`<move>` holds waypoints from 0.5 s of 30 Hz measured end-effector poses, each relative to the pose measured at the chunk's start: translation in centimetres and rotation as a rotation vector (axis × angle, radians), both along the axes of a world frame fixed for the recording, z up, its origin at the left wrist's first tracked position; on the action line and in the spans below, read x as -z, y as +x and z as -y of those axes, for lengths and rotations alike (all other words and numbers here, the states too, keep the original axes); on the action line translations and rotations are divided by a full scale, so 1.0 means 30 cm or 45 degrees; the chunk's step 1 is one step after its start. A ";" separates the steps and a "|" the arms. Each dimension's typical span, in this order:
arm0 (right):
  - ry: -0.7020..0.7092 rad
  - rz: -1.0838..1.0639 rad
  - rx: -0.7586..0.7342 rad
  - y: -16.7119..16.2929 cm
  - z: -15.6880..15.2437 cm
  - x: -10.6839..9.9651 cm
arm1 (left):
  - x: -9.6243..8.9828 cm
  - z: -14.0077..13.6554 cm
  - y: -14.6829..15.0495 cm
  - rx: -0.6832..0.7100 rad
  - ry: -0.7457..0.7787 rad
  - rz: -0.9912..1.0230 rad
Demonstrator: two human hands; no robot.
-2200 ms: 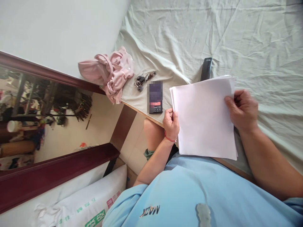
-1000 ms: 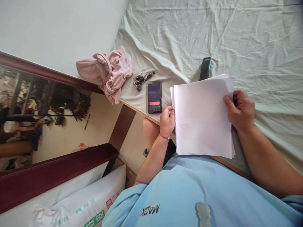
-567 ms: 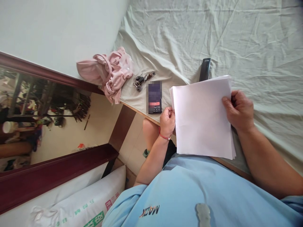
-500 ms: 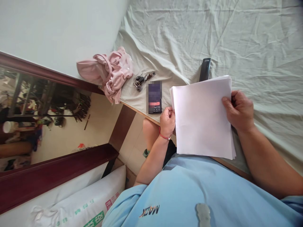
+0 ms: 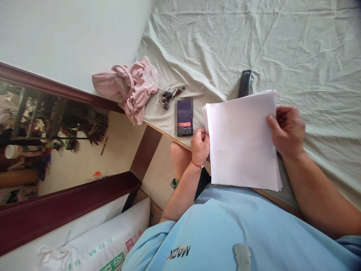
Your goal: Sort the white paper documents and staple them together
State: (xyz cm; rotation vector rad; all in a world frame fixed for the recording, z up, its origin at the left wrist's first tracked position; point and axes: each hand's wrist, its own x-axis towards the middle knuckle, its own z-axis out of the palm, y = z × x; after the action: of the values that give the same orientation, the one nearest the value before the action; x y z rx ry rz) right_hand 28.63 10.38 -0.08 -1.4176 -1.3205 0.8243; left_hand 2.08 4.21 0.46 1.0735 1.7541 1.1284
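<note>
A stack of white paper sheets (image 5: 243,141) is held in front of my body, its sheets slightly fanned at the left edge and lower right corner. My left hand (image 5: 200,146), with a red string bracelet at the wrist, grips the left edge; its fingertips are partly hidden by the paper. At the upper right edge my right hand (image 5: 287,130) pinches the sheets, thumb on top and fingers curled at the side. Past the stack's top edge lies a black object (image 5: 244,83), long and narrow, partly covered by the paper.
A phone (image 5: 184,116) lies left of the paper on the greenish-grey sheet (image 5: 282,49). Beyond it are keys (image 5: 166,98) and a crumpled pink cloth (image 5: 138,84). A dark-red framed mirror (image 5: 67,139) stands at left, above a white printed sack (image 5: 113,237).
My right hand has shifted slightly to the right, its fingers a little looser at the paper's edge. The stack and my left hand have barely moved.
</note>
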 end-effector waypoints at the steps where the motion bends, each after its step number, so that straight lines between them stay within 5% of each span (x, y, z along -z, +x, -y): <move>1: -0.004 0.003 0.008 0.000 0.000 0.000 | 0.001 0.000 -0.001 -0.001 -0.003 0.001; 15: -0.031 -0.136 -0.012 0.011 -0.002 0.008 | -0.011 0.000 0.003 0.001 0.002 0.017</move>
State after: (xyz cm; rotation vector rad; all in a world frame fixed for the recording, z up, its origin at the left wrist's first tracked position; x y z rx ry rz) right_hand 28.96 10.45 -0.32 -1.3679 -1.2401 0.9123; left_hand 2.16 4.21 0.78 1.0654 1.7427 1.1344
